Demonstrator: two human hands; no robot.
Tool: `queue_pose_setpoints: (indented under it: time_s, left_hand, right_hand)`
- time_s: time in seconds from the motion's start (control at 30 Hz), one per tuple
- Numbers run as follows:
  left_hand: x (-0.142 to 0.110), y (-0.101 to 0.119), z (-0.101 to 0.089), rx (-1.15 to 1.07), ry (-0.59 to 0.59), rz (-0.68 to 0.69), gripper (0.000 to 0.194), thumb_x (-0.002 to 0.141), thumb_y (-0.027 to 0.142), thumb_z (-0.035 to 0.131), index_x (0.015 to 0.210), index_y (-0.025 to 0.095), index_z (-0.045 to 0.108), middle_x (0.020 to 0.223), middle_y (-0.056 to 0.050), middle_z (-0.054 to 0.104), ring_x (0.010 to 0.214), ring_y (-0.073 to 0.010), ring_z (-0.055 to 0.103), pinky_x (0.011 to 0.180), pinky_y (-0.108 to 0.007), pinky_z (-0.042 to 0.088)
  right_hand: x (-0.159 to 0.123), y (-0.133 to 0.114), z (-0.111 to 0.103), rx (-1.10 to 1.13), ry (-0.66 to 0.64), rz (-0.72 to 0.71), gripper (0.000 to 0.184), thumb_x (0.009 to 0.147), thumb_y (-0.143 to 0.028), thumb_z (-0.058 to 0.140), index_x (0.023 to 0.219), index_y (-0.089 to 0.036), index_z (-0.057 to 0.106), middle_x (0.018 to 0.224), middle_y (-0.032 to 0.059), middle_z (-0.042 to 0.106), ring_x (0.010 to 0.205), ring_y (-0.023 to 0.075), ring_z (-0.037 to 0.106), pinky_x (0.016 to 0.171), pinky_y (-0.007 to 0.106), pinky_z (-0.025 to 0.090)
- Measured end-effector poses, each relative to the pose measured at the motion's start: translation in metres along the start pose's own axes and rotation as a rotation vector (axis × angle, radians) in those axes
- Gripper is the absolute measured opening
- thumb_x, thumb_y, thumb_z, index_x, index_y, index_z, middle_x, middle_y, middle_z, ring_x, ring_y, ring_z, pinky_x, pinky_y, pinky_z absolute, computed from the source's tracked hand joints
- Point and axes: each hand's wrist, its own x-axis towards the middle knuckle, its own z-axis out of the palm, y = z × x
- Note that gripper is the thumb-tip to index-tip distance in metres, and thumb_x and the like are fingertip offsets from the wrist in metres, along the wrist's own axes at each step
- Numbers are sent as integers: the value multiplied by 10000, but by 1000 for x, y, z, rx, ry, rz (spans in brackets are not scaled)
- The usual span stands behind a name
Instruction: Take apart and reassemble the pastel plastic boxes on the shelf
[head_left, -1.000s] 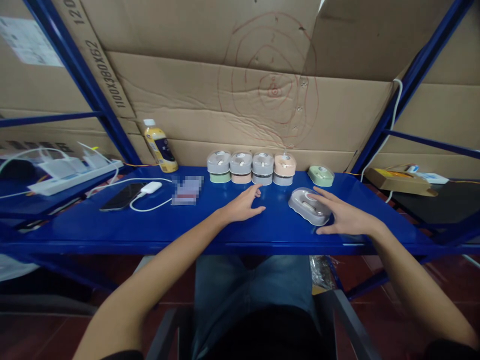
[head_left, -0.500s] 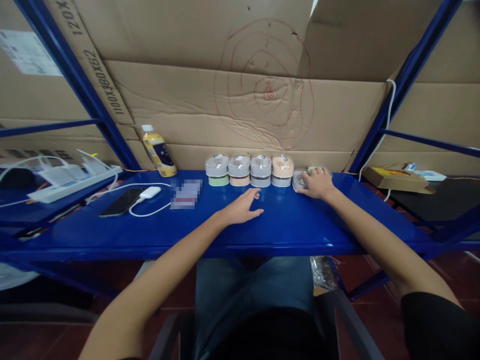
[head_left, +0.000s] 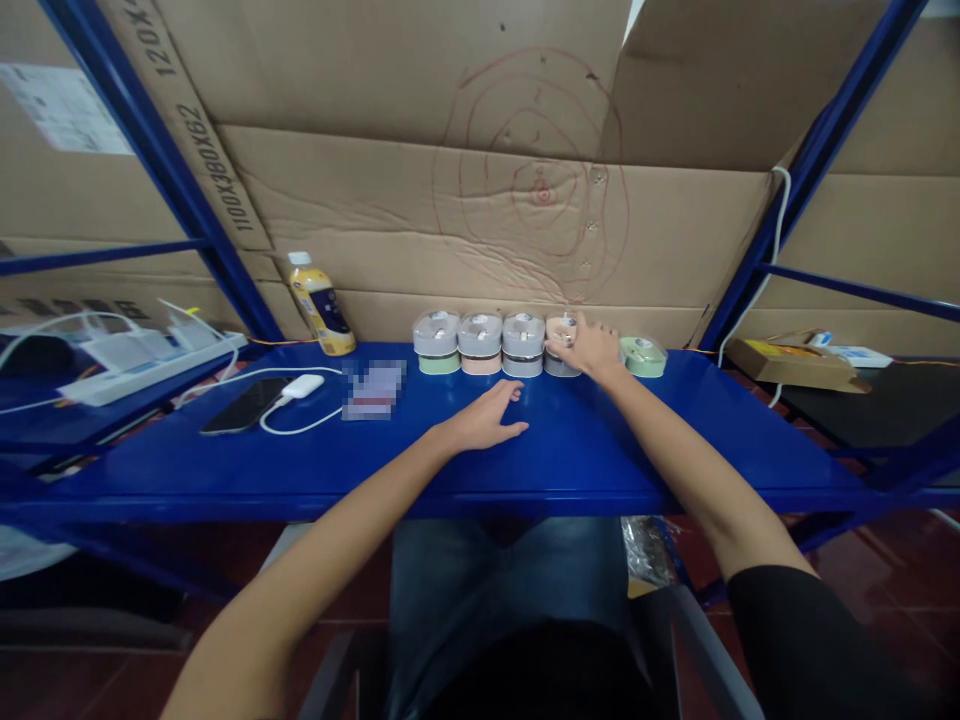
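Note:
Several small oval containers with clear lids stand in a row of two-high stacks along the back of the blue shelf. My right hand (head_left: pixel 594 350) is around the upper peach container (head_left: pixel 561 328) of the right-hand stack, its thumb at the front and its fingers over the right side. The grey container (head_left: pixel 564 362) below is partly covered by that hand. To its right sits a single green container (head_left: pixel 643 355). My left hand (head_left: pixel 491 415) rests on the shelf before the stacks, thumb apart and fingers loosely bent, holding nothing. Nearest it is the grey stack (head_left: pixel 523 337).
A yellow drink bottle (head_left: pixel 322 310) stands at the back left. A phone (head_left: pixel 244 405), a white charger with cable (head_left: pixel 302 386) and a blurred flat packet (head_left: pixel 373 390) lie on the left of the shelf (head_left: pixel 570 460). Blue posts frame both sides; cardboard backs it.
My right hand has moved left from the grey and green containers onto the peach one, uncovering the green container. My left hand has stayed in place.

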Motion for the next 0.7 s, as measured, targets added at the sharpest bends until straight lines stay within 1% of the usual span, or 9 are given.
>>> queue_pose_setpoints:
  time_s: [0.07,0.13,0.23,0.33,0.4,0.47,0.5,0.6,0.7]
  left_hand:
    - [0,-1,0,-8,2,10,695,908,453,712,1482,159,454,1418,-201,588,1339,-368,629,1168,-565,510]
    - [1,-2,1,-17,2,16,691,905,451,720,1479,167,459,1411,-193,593,1331,-366,634,1160,-565,516]
    - [2,-3,2,-45,24,14,686,899,443,732,1471,170,470,1385,-185,612,1299,-360,648,1138,-571,529]
    - [4,-6,0,-122,101,-10,736,866,470,780,1467,166,481,1348,-184,639,1240,-350,670,1105,-577,548]
    - [6,-10,-3,-213,174,-37,842,820,504,838,1491,159,465,1370,-203,633,1253,-354,664,1115,-584,538]
    - [7,-15,-7,-330,223,-55,971,762,522,895,1534,164,428,1435,-228,604,1328,-372,632,1158,-602,500]
    - [8,-18,-9,-390,224,-60,1029,735,520,918,1556,170,406,1476,-239,581,1374,-382,606,1186,-612,471]
    - [7,-24,-14,-513,147,-68,1182,641,485,982,1600,178,364,1560,-263,519,1468,-406,538,1245,-627,396]
    - [3,-23,-17,-505,39,-53,1222,586,446,1012,1603,196,382,1561,-245,536,1482,-411,525,1253,-621,383]
  right_hand:
    - [2,-13,5,30,3,63,829,897,-691,646,1465,-96,543,1308,296,699,1247,468,652,1070,587,434]
    - [3,-16,7,74,20,98,752,890,-618,673,1428,-100,582,1294,284,713,1243,456,661,1071,579,445]
    - [4,0,-1,200,48,146,690,890,-572,660,1387,-94,631,1273,279,731,1231,447,674,1050,555,489]
    - [1,26,-19,458,64,120,680,888,-576,645,1396,-124,648,1303,229,743,1241,417,681,1053,537,525]
    - [-5,41,-29,676,-5,-9,678,873,-561,665,1423,-165,643,1341,177,741,1244,379,688,1070,527,539]
    - [-17,48,-32,854,-168,-209,647,853,-523,704,1421,-216,653,1375,126,735,1260,348,686,1096,519,542]
    - [-23,48,-31,911,-269,-315,628,841,-497,728,1410,-240,663,1390,104,731,1277,339,680,1111,518,539]
    - [-43,37,-22,963,-529,-586,648,793,-427,810,1407,-273,671,1451,67,698,1350,330,641,1170,523,502]
    - [-55,24,-11,946,-648,-712,819,719,-396,886,1478,-248,613,1520,85,642,1406,335,602,1223,532,452]
